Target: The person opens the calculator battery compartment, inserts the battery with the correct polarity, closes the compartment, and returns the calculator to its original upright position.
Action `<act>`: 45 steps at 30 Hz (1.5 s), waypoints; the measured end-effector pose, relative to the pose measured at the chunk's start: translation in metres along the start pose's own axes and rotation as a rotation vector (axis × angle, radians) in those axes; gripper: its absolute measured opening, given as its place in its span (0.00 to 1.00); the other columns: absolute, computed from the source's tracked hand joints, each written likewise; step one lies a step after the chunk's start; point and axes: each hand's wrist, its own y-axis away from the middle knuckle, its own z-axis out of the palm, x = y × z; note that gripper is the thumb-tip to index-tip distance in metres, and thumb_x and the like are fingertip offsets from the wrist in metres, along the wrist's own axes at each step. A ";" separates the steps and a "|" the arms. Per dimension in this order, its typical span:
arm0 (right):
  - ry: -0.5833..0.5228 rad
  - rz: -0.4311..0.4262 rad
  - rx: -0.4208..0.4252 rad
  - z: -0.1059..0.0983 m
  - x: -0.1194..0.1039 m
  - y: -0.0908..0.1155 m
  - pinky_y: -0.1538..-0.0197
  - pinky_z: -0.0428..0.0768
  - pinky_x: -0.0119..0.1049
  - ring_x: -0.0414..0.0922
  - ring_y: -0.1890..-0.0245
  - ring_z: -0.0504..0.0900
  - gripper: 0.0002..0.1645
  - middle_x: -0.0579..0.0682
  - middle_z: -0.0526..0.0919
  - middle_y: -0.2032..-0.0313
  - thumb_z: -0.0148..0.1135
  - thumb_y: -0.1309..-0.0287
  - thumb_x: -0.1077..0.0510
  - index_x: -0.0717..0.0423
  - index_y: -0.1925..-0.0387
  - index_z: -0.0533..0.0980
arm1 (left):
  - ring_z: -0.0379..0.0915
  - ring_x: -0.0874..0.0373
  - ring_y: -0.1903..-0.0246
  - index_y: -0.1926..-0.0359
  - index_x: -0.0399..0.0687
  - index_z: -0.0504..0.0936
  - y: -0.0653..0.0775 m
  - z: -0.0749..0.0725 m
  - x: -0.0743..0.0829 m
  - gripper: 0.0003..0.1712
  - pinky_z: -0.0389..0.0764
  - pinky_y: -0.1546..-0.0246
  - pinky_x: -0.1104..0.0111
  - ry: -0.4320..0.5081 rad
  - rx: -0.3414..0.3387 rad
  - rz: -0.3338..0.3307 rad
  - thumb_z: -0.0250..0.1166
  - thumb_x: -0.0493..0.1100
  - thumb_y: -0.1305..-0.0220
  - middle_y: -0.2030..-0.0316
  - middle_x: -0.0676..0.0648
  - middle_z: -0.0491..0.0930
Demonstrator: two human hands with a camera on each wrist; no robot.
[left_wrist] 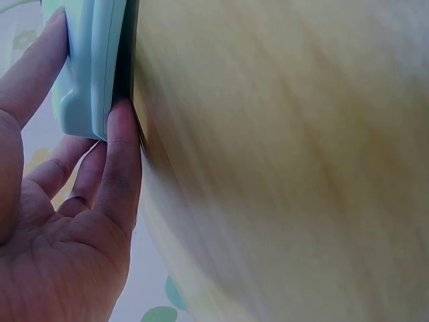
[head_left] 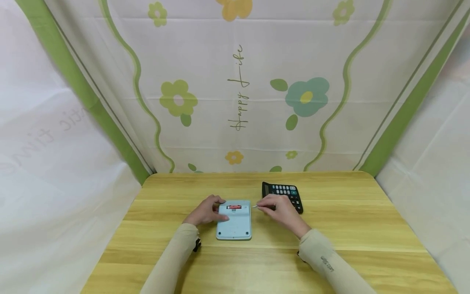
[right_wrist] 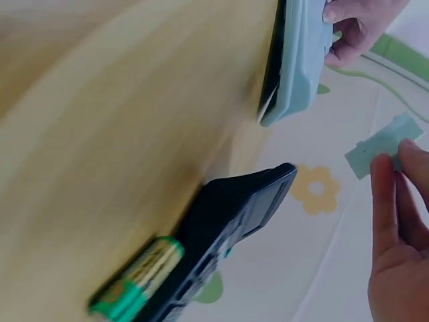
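A light blue calculator [head_left: 235,224] lies with its back up on the table, and its keys are hidden. In its uncovered battery slot sits a red battery [head_left: 233,207]. My left hand [head_left: 206,211] grips the left edge, the thumb [left_wrist: 40,64] on the back and a finger [left_wrist: 120,161] at the underside. Just off the right edge, my right hand [head_left: 282,209] pinches a small light blue battery cover [right_wrist: 383,146] between thumb and fingertips. The cover is apart from the calculator.
A black calculator [head_left: 297,200] lies keys up beyond my right hand, partly hidden by it. Beside it in the right wrist view is a green and gold battery [right_wrist: 141,278]. A patterned white curtain [head_left: 235,163] hangs behind the wooden table [head_left: 235,265].
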 end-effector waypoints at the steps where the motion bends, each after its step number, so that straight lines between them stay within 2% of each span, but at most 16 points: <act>1: 0.000 -0.022 0.000 0.002 -0.002 -0.002 0.64 0.81 0.28 0.34 0.65 0.81 0.09 0.38 0.85 0.65 0.71 0.48 0.61 0.49 0.63 0.86 | 0.71 0.53 0.54 0.43 0.52 0.75 0.000 0.000 0.000 0.37 0.75 0.51 0.59 -0.002 -0.001 0.004 0.77 0.55 0.55 0.52 0.51 0.71; 5: 0.028 -0.099 0.005 0.010 -0.007 -0.010 0.71 0.75 0.27 0.35 0.71 0.76 0.07 0.37 0.83 0.70 0.71 0.49 0.60 0.50 0.65 0.87 | 0.70 0.53 0.53 0.43 0.52 0.75 0.000 0.000 0.000 0.37 0.75 0.51 0.59 -0.007 -0.001 0.002 0.77 0.55 0.55 0.52 0.50 0.71; 8: 0.069 -0.147 0.005 0.017 -0.010 -0.018 0.70 0.74 0.28 0.37 0.71 0.75 0.06 0.36 0.82 0.72 0.72 0.49 0.59 0.49 0.66 0.87 | 0.70 0.53 0.52 0.43 0.53 0.75 0.000 0.000 0.000 0.37 0.75 0.51 0.59 -0.018 0.000 -0.004 0.76 0.56 0.54 0.52 0.50 0.71; 13: 0.123 -0.222 -0.016 0.030 -0.016 -0.033 0.67 0.77 0.29 0.36 0.70 0.77 0.05 0.37 0.82 0.73 0.72 0.48 0.57 0.48 0.67 0.87 | 0.71 0.53 0.52 0.42 0.52 0.75 -0.001 -0.001 -0.001 0.37 0.76 0.51 0.59 -0.029 0.003 0.012 0.76 0.56 0.53 0.51 0.50 0.71; 18: 0.129 -0.190 -0.081 0.047 -0.019 -0.047 0.69 0.77 0.25 0.31 0.71 0.77 0.06 0.38 0.82 0.71 0.70 0.46 0.58 0.47 0.64 0.87 | 0.73 0.53 0.54 0.43 0.49 0.75 0.000 -0.002 0.000 0.37 0.77 0.53 0.60 -0.034 0.000 0.052 0.75 0.56 0.52 0.51 0.48 0.71; 24: 0.230 -0.138 -0.114 0.065 -0.019 -0.057 0.69 0.76 0.24 0.32 0.71 0.77 0.07 0.39 0.81 0.69 0.69 0.44 0.56 0.48 0.62 0.87 | 0.73 0.54 0.55 0.44 0.48 0.75 0.002 -0.002 0.002 0.36 0.77 0.54 0.60 -0.023 -0.002 0.044 0.76 0.54 0.52 0.51 0.47 0.72; 29: 0.331 -0.177 -0.113 0.073 -0.019 -0.062 0.69 0.76 0.24 0.33 0.73 0.76 0.05 0.39 0.79 0.71 0.68 0.44 0.57 0.48 0.65 0.87 | 0.73 0.54 0.55 0.43 0.49 0.75 0.000 0.000 0.000 0.36 0.77 0.53 0.60 -0.016 -0.003 0.056 0.75 0.55 0.52 0.50 0.48 0.72; 34: 0.384 -0.220 -0.115 0.079 -0.019 -0.062 0.71 0.75 0.24 0.33 0.75 0.75 0.04 0.39 0.78 0.72 0.68 0.44 0.56 0.47 0.67 0.87 | 0.72 0.54 0.55 0.43 0.50 0.75 -0.002 0.001 -0.001 0.36 0.77 0.52 0.60 -0.023 -0.001 0.056 0.75 0.55 0.52 0.48 0.48 0.71; 45: 0.376 -0.210 -0.134 0.084 -0.016 -0.062 0.68 0.77 0.25 0.34 0.71 0.76 0.04 0.39 0.79 0.71 0.71 0.46 0.56 0.45 0.66 0.87 | 0.72 0.54 0.54 0.43 0.49 0.75 -0.001 -0.001 0.000 0.36 0.77 0.52 0.59 -0.023 -0.003 0.052 0.75 0.55 0.52 0.48 0.47 0.71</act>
